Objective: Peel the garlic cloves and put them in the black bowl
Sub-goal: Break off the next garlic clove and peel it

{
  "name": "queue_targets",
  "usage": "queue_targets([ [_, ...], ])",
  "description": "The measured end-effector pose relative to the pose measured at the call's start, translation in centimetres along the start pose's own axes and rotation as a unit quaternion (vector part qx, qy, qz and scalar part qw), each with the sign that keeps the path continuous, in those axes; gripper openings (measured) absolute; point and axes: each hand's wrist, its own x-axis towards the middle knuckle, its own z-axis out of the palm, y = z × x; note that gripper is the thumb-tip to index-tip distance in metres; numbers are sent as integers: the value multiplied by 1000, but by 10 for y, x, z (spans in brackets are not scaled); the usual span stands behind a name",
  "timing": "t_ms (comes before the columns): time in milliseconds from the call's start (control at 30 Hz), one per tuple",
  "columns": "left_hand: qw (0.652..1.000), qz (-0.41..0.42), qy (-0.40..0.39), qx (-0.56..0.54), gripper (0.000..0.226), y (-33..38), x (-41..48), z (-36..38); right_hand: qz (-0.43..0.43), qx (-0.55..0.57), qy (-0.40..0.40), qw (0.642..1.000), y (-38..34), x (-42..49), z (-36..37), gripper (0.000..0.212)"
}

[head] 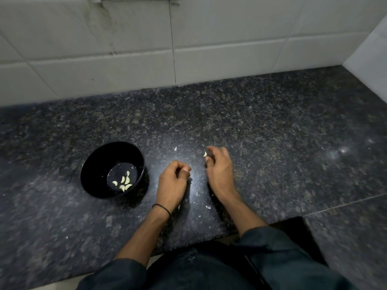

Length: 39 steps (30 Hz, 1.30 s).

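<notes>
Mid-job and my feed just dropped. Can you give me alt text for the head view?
The right hand pinches a garlic clove over the dark stone counter; the left hand rests beside it, fingers curled. Left of both, a black bowl holds several peeled cloves; peel scraps dot the counter.

Bare counter right; black bowl blocks, seemingly, left.

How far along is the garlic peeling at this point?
Done: several peeled cloves lie in the bowl; peel scraps dot the counter. In hand: the right hand pinches one clove; the left hand is curled. Left: that clove goes in the bowl; no other cloves show.
</notes>
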Motion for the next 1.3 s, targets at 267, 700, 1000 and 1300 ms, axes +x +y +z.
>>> queue_targets([
  [267,1000,7,1,4,13,-2,4,0,-56,-94,-38,993,13,18,12,12],
  [700,993,59,-85,-63,36,-2,18,0,171,272,-155,934,-14,-8,-9,11],
  [1000,989,57,-47,-129,11,2,14,1,253,467,-180,828,-24,-18,-18,7],
  [1300,986,55,-28,-155,20,3,11,0,231,411,-139,871,-26,-25,-9,8],
])
